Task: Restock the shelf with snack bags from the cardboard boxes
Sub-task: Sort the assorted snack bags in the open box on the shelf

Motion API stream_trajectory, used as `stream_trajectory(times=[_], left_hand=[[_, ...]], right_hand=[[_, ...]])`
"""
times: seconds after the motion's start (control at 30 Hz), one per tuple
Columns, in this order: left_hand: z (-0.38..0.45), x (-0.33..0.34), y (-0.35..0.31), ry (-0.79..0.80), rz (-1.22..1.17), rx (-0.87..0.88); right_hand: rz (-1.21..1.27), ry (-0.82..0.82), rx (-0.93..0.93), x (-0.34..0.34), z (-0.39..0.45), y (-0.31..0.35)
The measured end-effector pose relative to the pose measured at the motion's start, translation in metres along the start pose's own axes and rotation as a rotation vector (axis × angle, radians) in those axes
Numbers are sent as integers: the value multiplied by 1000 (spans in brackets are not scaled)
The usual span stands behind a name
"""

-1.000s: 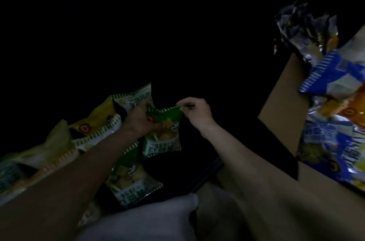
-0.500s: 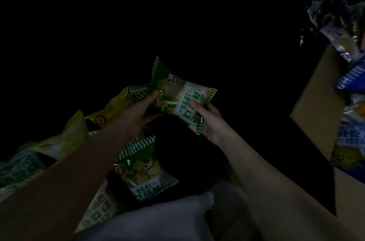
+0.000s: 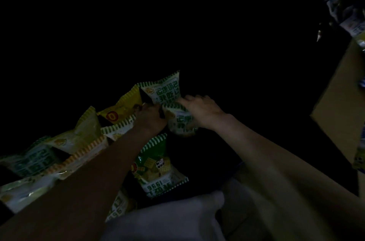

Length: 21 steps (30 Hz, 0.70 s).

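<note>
The scene is very dark. Both hands meet on a green-and-white snack bag (image 3: 180,123) at centre. My right hand (image 3: 199,109) grips its upper edge from the right. My left hand (image 3: 150,117) touches its left side; its fingers are hidden in shadow. Just behind stands another green-and-white bag (image 3: 165,90), upright. A darker green bag (image 3: 156,165) lies below the hands, printed side up. Yellow and pale bags (image 3: 118,110) line up to the left.
A cardboard box (image 3: 339,106) stands at the right with blue and silver snack bags (image 3: 353,21) sticking out of its top. A pale cloth-like surface (image 3: 167,219) fills the bottom centre. The shelf's back and upper part are black.
The green-and-white bag, held up tilted between both hands half a second ago, has moved down and right, in front of the upright bag. My view has shifted left, pushing the box toward the edge.
</note>
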<state>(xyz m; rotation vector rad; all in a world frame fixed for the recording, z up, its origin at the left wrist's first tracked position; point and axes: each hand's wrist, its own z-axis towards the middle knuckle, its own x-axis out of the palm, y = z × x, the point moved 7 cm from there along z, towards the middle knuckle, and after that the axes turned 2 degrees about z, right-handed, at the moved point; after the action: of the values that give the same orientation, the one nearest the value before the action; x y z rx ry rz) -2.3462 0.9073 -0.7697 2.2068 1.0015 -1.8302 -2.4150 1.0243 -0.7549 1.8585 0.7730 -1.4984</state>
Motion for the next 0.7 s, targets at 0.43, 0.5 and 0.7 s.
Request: stream_trajectory(times=[0.43,0.5,0.7], left_hand=[[-9,-25,-5,-174,-42,-45],[-13,-31,-17,-195,-59,-21],[-51,-38,-113,-141,-167,253]], right_hand=[[388,-194,274,9,6,-18],[407,-220,259,-2,-8,-29],[456,-322,246,-62,-106,-119]])
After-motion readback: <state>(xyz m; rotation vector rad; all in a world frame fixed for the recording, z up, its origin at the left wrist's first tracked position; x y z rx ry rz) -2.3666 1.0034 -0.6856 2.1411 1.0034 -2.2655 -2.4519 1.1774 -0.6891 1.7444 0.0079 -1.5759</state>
